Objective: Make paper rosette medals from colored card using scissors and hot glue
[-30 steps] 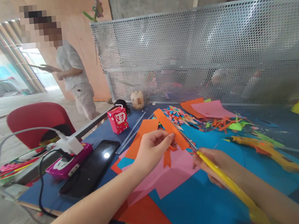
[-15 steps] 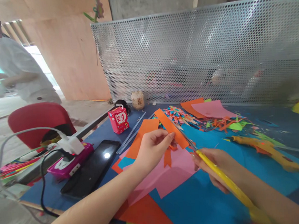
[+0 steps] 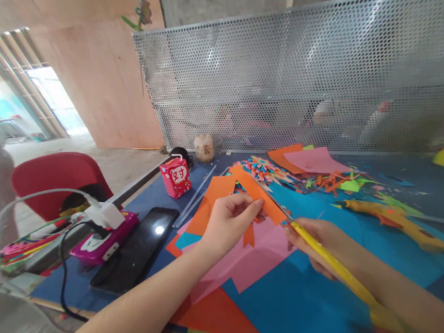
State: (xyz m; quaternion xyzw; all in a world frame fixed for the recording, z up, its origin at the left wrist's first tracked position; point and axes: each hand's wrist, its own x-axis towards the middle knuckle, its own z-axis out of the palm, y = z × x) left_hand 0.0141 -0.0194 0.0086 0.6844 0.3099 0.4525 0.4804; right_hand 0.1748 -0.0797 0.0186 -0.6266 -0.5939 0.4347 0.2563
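Pinching orange paper, left hand, clasping scissors, right hand, glue gun, phone nearby

Orange paper strip slants; yellow-handled scissors along its right edge.

One pair of scissors, one phone and one glue gun show.

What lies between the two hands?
In the head view, the lower end of the orange strip, pinched by the left hand, and the metal blades of the scissors held in the right hand.
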